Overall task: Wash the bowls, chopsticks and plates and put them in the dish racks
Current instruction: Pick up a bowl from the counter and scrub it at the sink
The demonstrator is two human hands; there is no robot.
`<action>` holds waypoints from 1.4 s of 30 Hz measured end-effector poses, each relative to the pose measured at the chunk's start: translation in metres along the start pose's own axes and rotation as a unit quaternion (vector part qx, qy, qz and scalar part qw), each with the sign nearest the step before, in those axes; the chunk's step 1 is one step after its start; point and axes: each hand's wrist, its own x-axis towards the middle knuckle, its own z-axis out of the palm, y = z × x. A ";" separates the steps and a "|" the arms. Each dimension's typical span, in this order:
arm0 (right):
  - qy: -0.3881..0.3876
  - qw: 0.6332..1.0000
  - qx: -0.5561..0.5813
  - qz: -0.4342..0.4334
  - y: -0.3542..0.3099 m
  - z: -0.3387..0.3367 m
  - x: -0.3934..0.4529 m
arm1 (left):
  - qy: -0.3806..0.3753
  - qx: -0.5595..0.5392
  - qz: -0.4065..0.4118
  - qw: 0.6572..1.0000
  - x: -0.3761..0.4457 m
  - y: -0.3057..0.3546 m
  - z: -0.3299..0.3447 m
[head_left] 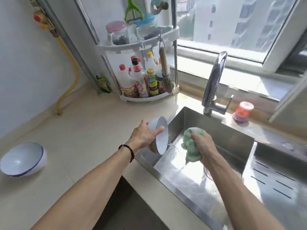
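My left hand (144, 136) grips a white bowl with a blue rim (160, 136), tipped on its side over the left edge of the steel sink (216, 135); water runs out of it into the basin. Over the sink, just right of the bowl, my right hand (203, 145) squeezes a green and white dishcloth (191, 143). Another white bowl with a blue rim (21, 159) lies tilted on the beige counter at the far left.
A tall chrome faucet (214, 83) stands behind the sink. A corner rack (144, 72) with sauce bottles and jars sits at the back of the counter. A red dish brush (242, 113) rests on the sill, and a slotted steel drain insert (272, 181) fills the sink's right part.
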 end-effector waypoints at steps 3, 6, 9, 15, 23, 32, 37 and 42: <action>-0.007 1.000 -0.007 -0.012 0.001 -0.002 0.001 | 0.004 0.023 0.011 1.000 -0.001 0.006 0.001; -0.002 1.000 -0.019 -0.003 0.006 -0.002 0.001 | 0.009 0.031 0.016 0.999 -0.003 0.007 0.000; 0.009 1.000 0.017 0.014 0.009 0.001 0.002 | 0.011 0.041 0.017 0.999 -0.006 0.007 -0.003; -0.026 0.994 -0.079 -0.070 0.003 0.015 -0.002 | 0.011 0.020 0.010 1.000 -0.010 0.003 -0.005; -0.291 0.754 -0.551 -0.207 0.014 0.061 -0.030 | -0.008 -0.151 0.016 0.988 -0.014 -0.005 0.003; -0.296 0.789 -0.513 -0.162 -0.001 0.065 -0.033 | 0.132 -0.174 0.064 0.974 -0.024 -0.002 0.011; -0.212 0.593 -0.723 -0.286 0.008 0.038 -0.007 | 0.069 -0.178 0.076 0.979 -0.021 -0.009 0.001; -0.260 0.770 -0.551 -0.191 -0.006 0.070 -0.028 | 0.160 -0.211 0.054 0.963 -0.019 -0.001 0.009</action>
